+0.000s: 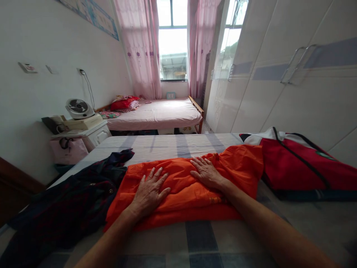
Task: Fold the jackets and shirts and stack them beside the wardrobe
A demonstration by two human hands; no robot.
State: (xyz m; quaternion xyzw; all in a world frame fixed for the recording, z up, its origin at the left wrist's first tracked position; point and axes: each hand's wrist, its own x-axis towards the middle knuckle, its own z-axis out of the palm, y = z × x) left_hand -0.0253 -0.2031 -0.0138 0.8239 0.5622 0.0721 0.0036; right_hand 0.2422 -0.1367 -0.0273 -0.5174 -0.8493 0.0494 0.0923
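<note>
An orange garment, perhaps a shirt, lies spread sideways across the checked bed sheet. My left hand rests flat on its left part with the fingers spread. Farther up and to the right, my right hand also lies flat on the orange cloth, fingers stretched out. Small printed or stitched marks show near the garment's lower right. Beside its left edge is a crumpled dark plaid garment. Close to its right end sits a red, white and black jacket, lying on dark cloth.
Past this bed stands a second bed with pink bedding and a red bundle. A fan sits on a box upon the white cabinet, near a pink bag. White wardrobes line the right side.
</note>
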